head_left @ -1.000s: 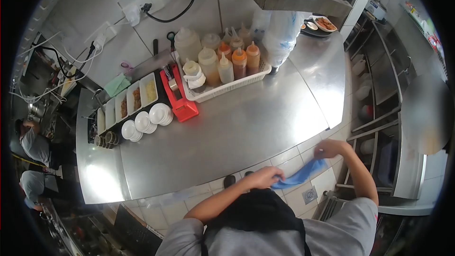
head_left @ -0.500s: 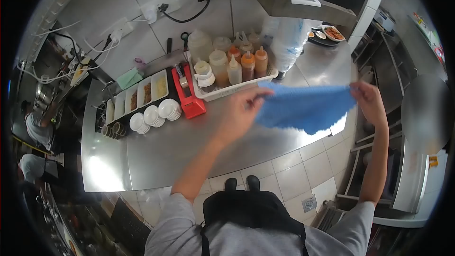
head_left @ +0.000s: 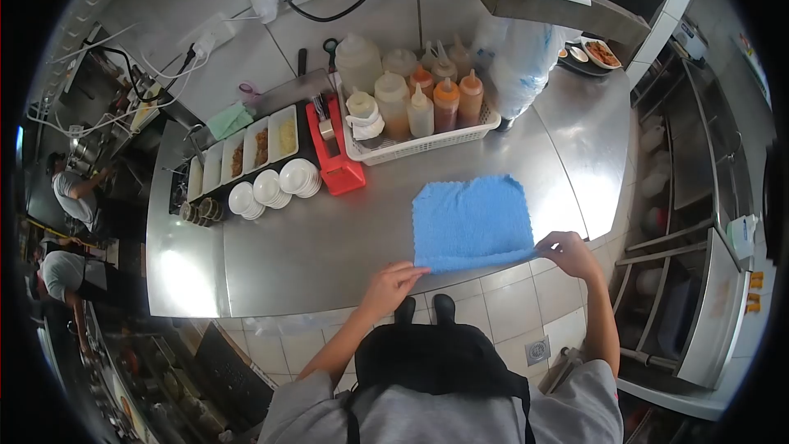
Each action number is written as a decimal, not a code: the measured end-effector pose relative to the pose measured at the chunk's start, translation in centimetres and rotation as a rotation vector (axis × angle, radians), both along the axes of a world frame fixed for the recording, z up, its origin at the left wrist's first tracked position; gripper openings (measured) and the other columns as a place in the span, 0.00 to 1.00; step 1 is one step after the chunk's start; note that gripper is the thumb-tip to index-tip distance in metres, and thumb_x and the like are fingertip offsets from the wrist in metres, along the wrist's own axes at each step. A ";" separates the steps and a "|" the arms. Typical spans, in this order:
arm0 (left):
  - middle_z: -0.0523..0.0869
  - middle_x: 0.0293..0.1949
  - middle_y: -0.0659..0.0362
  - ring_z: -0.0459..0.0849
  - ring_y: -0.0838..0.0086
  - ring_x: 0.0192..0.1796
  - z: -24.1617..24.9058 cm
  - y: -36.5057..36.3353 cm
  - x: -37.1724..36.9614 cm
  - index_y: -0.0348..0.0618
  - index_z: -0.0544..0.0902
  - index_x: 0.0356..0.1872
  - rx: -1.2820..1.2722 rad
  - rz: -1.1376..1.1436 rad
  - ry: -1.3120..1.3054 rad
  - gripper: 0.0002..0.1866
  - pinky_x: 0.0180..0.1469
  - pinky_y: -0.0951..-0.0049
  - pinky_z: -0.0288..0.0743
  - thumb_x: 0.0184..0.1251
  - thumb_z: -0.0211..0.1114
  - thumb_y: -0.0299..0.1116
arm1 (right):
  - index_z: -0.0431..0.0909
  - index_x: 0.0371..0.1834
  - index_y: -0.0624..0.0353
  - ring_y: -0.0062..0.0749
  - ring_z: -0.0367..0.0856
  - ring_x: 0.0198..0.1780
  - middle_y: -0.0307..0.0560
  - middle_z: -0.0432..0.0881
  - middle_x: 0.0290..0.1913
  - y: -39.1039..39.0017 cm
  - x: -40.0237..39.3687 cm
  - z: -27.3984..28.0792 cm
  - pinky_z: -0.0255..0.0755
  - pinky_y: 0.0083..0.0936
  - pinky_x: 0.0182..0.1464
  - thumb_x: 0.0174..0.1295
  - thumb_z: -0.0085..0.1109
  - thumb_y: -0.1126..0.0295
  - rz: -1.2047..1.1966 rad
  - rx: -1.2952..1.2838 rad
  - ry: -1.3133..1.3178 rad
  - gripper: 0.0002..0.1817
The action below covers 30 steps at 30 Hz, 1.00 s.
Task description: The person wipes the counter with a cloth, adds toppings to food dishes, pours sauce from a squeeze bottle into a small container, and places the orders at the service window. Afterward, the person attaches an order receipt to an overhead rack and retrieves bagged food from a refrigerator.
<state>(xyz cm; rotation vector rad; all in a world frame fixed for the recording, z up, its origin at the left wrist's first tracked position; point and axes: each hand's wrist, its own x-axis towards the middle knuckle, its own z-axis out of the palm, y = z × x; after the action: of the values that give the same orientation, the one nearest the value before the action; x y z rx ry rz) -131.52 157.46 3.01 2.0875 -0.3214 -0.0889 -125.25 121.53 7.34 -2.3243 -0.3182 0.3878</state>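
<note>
A blue cloth (head_left: 472, 218) lies spread on the steel counter (head_left: 304, 279), its near edge by the counter's front. My left hand (head_left: 393, 284) pinches the near left corner of the cloth. At the near right corner, the fingers of my right hand (head_left: 567, 253) are closed on the fabric. Behind the cloth stands a white basket (head_left: 427, 144) of squeeze bottles, with a red dispenser (head_left: 333, 148) on its left side.
White dishes (head_left: 279, 187) are stacked left, before a row of food trays (head_left: 246, 152). Plastic-wrapped items (head_left: 522, 70) stand right of the basket. A plate of food (head_left: 602, 53) sits at the back right. Two people (head_left: 72, 275) are at the far left.
Both hands have come down and nearer to my body, still holding the blue cloth. It hung in the air before and now lies flat on the counter.
</note>
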 end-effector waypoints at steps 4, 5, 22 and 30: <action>0.81 0.43 0.52 0.78 0.60 0.45 -0.5 -0.2 3.5 0.45 0.81 0.47 -0.029 0.188 -0.145 0.13 0.49 0.70 0.71 0.62 0.57 0.28 | 0.79 0.41 0.62 0.35 0.80 0.37 0.50 0.82 0.36 1.7 4.1 -0.8 0.72 0.29 0.38 0.54 0.59 0.76 -0.200 0.060 -0.125 0.11; 0.75 0.52 0.50 0.75 0.58 0.52 0.6 -0.2 5.8 0.45 0.78 0.51 0.014 0.179 -0.181 0.15 0.53 0.69 0.68 0.62 0.57 0.28 | 0.77 0.45 0.60 0.38 0.78 0.41 0.51 0.80 0.41 2.7 5.2 -1.0 0.72 0.31 0.41 0.54 0.60 0.72 -0.218 0.050 -0.295 0.15; 0.59 0.67 0.53 0.62 0.57 0.66 1.2 4.8 -1.8 0.50 0.67 0.62 0.038 0.341 -0.061 0.24 0.56 0.68 0.71 0.64 0.58 0.32 | 0.76 0.46 0.62 0.38 0.80 0.36 0.52 0.81 0.38 17.4 5.4 0.2 0.73 0.27 0.38 0.56 0.59 0.69 0.028 0.192 -0.143 0.15; 0.66 0.63 0.52 0.66 0.57 0.64 -0.3 5.5 -4.9 0.44 0.69 0.59 0.018 0.224 -0.083 0.22 0.60 0.67 0.66 0.64 0.57 0.31 | 0.70 0.57 0.47 0.45 0.60 0.66 0.50 0.65 0.63 16.0 11.5 -9.4 0.54 0.54 0.61 0.59 0.52 0.64 0.124 -0.354 -0.548 0.20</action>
<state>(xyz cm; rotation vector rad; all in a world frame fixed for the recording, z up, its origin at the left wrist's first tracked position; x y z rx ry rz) -136.39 163.00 2.70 2.1348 -0.1348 0.1296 -113.71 137.56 -2.06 -2.7422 -0.7067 -0.1623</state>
